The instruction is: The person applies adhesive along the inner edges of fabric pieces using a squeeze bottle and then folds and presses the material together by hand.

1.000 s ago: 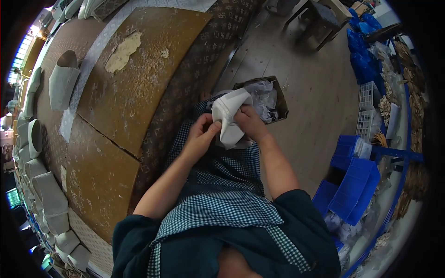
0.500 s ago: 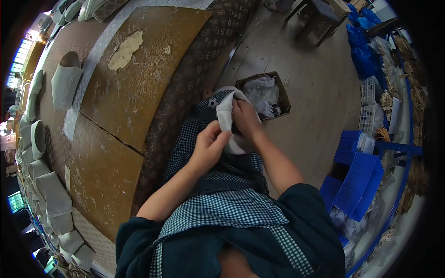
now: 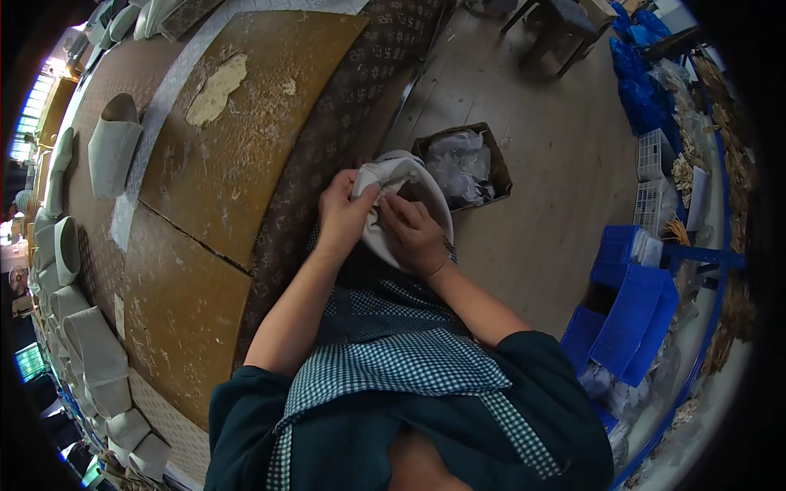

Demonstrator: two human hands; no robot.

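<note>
A white, hollow, tube-like piece of soft material (image 3: 438, 192) rests over my lap against the checked apron, its open end facing up. My left hand (image 3: 340, 214) grips the folded edge on its left side, thumb on top and fingers behind. My right hand (image 3: 416, 235) reaches into the opening, fingers bent together at the inner side close to my left thumb. Whether those fingertips pinch the edge or something small is hard to make out.
A worn brown board (image 3: 246, 131) lies on the patterned table to the left, where several pale hollow pieces (image 3: 94, 340) stand in a row. On the floor ahead is a cardboard box (image 3: 501, 176) with clear plastic bags. Blue bins (image 3: 634, 323) line the right-hand shelf.
The white piece has turned so its opening faces up more. My left hand has moved up and left along its edge; my right hand has come down and left, into the opening.
</note>
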